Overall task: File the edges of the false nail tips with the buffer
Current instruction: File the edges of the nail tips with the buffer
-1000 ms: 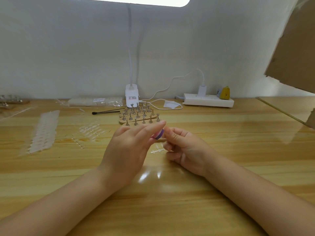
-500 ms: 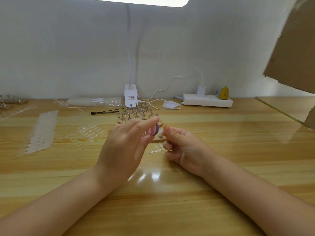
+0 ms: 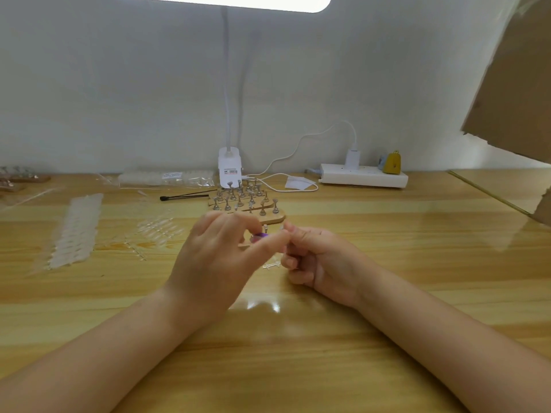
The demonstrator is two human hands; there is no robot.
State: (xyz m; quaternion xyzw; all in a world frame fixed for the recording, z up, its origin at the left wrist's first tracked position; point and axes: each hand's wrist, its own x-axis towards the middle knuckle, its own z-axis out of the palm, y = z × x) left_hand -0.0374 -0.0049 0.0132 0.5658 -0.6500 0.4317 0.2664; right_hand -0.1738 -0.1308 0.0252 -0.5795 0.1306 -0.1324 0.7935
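My left hand [image 3: 217,263] holds a small purple-and-pink buffer [image 3: 258,237] between thumb and fingers, above the middle of the wooden table [image 3: 298,353]. My right hand [image 3: 320,260] sits just to its right with thumb and forefinger pinched together against the buffer; a clear false nail tip seems held there but is too small to see well. A clear sprue of nail tips [image 3: 271,265] lies on the table between the hands.
Behind the hands stands a wooden nail stand [image 3: 247,202] with several metal holders. Sheets of clear nail tips [image 3: 76,231] lie at left. A black tool [image 3: 185,197], lamp base [image 3: 229,168], power strip [image 3: 363,175] and cardboard [image 3: 512,84] are further back.
My left hand has rocked the buffer back and forth against my right fingertips, and its fingers have curled down over it. My right hand has stayed almost still.
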